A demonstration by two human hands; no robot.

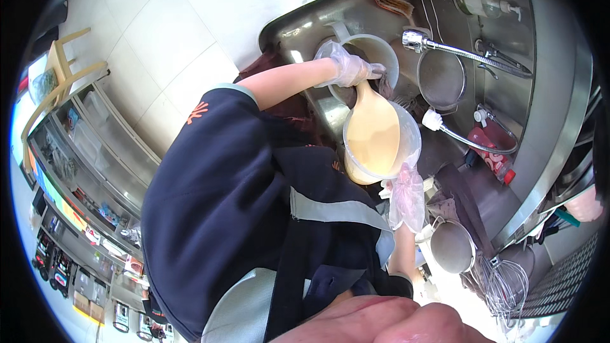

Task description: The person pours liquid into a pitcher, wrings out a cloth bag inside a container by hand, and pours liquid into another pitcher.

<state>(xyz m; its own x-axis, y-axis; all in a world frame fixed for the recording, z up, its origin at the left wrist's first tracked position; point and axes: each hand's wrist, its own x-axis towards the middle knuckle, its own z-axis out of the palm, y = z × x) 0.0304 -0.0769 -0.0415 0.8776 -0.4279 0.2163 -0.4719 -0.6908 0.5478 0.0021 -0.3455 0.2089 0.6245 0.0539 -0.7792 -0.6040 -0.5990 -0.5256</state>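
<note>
My left hand, in a clear plastic glove, is closed on a dark cloth over the mouth of a translucent plastic jug. That jug's handle points away from me. My right hand, gloved too, grips a second translucent plastic jug at its near side, where the handle is partly hidden. This second jug is tilted toward the first. A pale tan liquid inside it narrows to a stream at the lip, below my left hand. Where the stream lands is hidden.
Both jugs are over a steel sink. A brush, a long-handled strainer, a spray tap, a white-headed hose, a pump bottle and a red bottle lie beyond. Another strainer and a whisk are at right.
</note>
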